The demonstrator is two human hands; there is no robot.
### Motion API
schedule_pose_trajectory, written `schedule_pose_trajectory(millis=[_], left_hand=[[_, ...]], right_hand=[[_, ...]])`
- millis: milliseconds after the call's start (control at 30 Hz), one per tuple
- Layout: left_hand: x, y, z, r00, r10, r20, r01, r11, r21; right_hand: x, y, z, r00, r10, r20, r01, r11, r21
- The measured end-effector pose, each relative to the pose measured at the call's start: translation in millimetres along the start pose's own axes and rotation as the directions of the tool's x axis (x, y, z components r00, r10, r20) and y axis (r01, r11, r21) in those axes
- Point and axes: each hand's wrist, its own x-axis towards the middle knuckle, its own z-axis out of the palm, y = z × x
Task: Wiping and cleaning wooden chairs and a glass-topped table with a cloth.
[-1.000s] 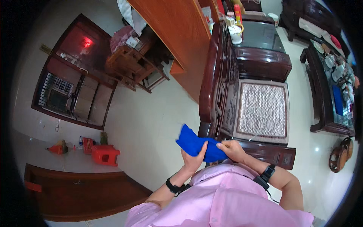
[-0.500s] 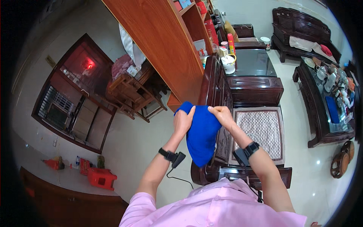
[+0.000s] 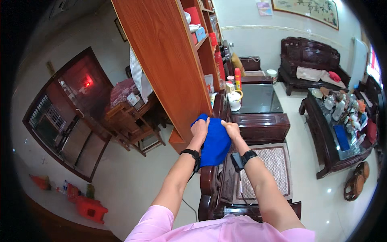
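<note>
A blue cloth [image 3: 216, 143] hangs between my two hands, out in front of my chest. My left hand [image 3: 199, 130] pinches its upper left part, with some fabric bunched over the fingers. The upper right corner is gripped by my right hand [image 3: 231, 131], thumb on top. Below the hands the cloth droops in front of the dark carved wooden armrest [image 3: 207, 183] of a seat. Each wrist wears a black strap with a small device and a cable.
A tall wooden shelf unit [image 3: 161, 52] rises just beyond my hands. To its right stand a glass-topped side table [image 3: 262, 99] with a white pot [image 3: 234, 101] and a seat with a quilted cushion [image 3: 270, 169]. A cluttered dark coffee table [image 3: 318, 137] is farther right; a red stool [image 3: 90, 209] stands left.
My arms have stretched farther forward with the cloth, and its lower point hangs less far down. The view has tilted up, showing more of the far wall.
</note>
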Motion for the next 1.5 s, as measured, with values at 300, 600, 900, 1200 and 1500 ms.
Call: schedule_pose_trajectory(millis=[300,600,900,1200,1500], left_hand=[[-76.0,-33.2,-44.3,0.975,0.218,0.033,-0.214,0.973,-0.083],[-206.6,-21.2,-189.5,0.867,0.362,0.343,-0.289,0.925,-0.247],[-205.7,32.4,-209.0,0.891,0.286,0.353,0.199,0.453,-0.869],[-185.6,15.6,-185.0,0.714,0.424,0.557,0.365,0.453,-0.813],[-235.1,-4.8,-131.6,0.982,0.145,0.119,-0.073,0.881,-0.468]], right_hand=[[-103.1,25.7,5.2,0.984,-0.159,0.080,0.162,0.986,-0.035],[-260.7,-2.3,-83.9,0.694,0.229,0.682,-0.266,0.963,-0.053],[-320.0,-88.1,-77.7,0.817,-0.069,0.572,-0.160,0.927,0.340],[-267.1,-72.4,-100.0,0.648,-0.488,0.584,0.589,0.808,0.021],[-179.5,-26.5,-89.9,0.746,-0.587,0.314,0.579,0.805,0.128]])
